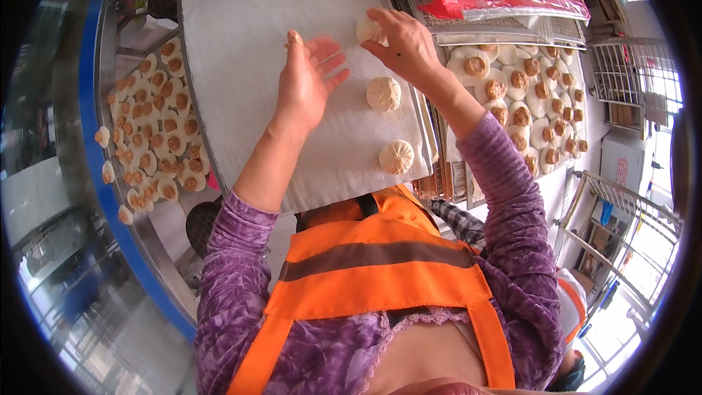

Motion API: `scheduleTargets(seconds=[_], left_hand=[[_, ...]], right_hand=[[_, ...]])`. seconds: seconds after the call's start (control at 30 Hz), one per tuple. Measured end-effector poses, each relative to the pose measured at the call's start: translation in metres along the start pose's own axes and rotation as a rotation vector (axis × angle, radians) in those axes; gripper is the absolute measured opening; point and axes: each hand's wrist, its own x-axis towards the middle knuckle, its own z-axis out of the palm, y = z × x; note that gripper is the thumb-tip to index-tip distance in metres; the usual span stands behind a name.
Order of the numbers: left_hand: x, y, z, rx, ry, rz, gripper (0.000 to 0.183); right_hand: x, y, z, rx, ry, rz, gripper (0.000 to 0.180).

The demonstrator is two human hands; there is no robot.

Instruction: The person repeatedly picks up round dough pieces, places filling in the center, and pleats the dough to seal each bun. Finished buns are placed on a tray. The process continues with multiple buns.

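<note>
My right hand point(403, 46) has its thumb and fingers around a pleated dough bun point(366, 30) at the right side of a lined tray point(252, 55). Toward me on the same side sit a second pleated bun point(383, 94) and a third bun point(396, 157), in a rough row. Over the middle of the tray my left hand point(307, 79) is raised, palm turned inward and fingers spread, holding nothing. Brown filling is smeared on its thumb tip. The fingers of that hand are slightly blurred.
Dough rounds topped with filling point(159, 120) cover a surface at left; more filled rounds point(521, 104) lie at right. A red-edged tray point(504, 8) with further rounds stands at the upper right. Wire racks point(630, 77) and another person point(573, 307) are farther right.
</note>
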Motion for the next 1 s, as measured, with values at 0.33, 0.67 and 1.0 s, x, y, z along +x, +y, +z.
scheduleTargets(seconds=[0.33, 0.67, 1.0], left_hand=[[0.021, -0.019, 0.017, 0.47, 0.058, 0.24, 0.07], [0.051, -0.016, 0.018, 0.672, -0.12, 0.305, 0.061], [0.063, 0.011, 0.035, 0.651, 0.016, 0.345, 0.052]], right_hand=[[-0.005, 0.021, 0.009, 0.009, 0.285, -0.199, 0.054], [0.009, 0.035, -0.001, 0.067, 0.126, -0.327, 0.018], [-0.008, 0.005, -0.03, 0.123, 0.06, -0.132, 0.047]])
